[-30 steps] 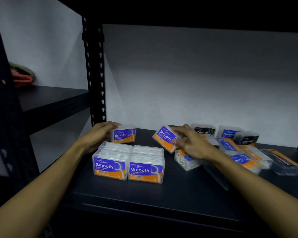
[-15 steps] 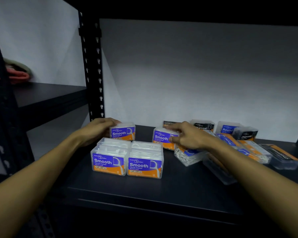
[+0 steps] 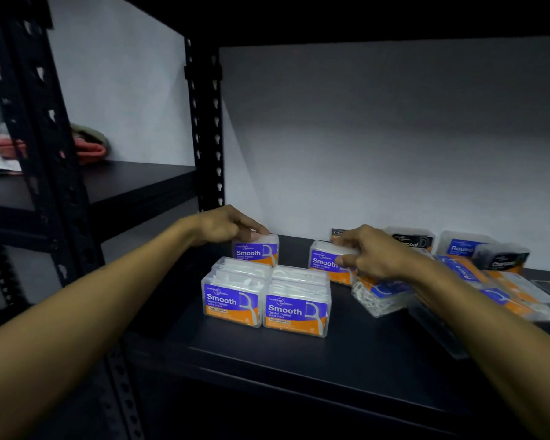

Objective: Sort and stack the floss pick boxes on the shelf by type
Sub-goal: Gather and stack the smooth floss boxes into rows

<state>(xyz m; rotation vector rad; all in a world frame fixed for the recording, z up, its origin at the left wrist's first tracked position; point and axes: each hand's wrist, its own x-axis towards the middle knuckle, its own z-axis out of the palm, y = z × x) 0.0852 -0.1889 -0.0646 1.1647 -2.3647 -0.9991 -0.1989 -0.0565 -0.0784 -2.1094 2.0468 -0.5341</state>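
Two clear "Smooth" floss pick boxes stand side by side at the front of the black shelf. Behind them, my left hand grips the top of a third Smooth box that stands upright near the back wall. My right hand holds another Smooth box, upright on the shelf, with fingers over its top and thumb on its front. To the right lies a jumbled heap of "Round" boxes and black "Charcoal" boxes, some upright, some flat.
A black perforated upright post stands at the shelf's back left. Another shelf at the left carries a folded red and green cloth. A white wall closes the back.
My right hand has turned its Smooth box from tilted to upright and set it on the shelf. My left hand stays on the back Smooth box. The camera has shifted.
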